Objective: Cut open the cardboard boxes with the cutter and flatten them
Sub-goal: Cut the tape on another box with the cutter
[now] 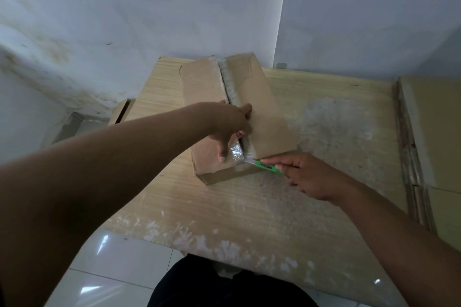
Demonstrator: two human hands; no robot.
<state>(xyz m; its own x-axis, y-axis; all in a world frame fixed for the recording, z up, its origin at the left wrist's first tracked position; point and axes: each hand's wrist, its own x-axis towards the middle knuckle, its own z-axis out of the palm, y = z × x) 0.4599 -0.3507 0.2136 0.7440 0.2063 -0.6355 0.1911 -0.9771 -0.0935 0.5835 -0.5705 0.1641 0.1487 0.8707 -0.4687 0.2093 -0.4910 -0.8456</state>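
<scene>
Cardboard box (204, 87) mid-bench (324, 132); taped seam (230, 82) runs 12-to-6. Right hand (311, 177), fingers gripping the green cutter (264, 166), blade at the seam's 6 o'clock end. Left hand (229, 122) presses the lid just beyond, toward 12; finger curl unclear.

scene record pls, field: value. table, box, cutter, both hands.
surface: wooden table, worn top
box: cardboard box lying on the table, clear tape along its centre seam
cutter: green cutter, blade at the seam's near end
left hand: on the box top by the seam, thumb flat; grip unclear
right hand: grips the cutter
other: cardboard stack at the table's right edge
</scene>
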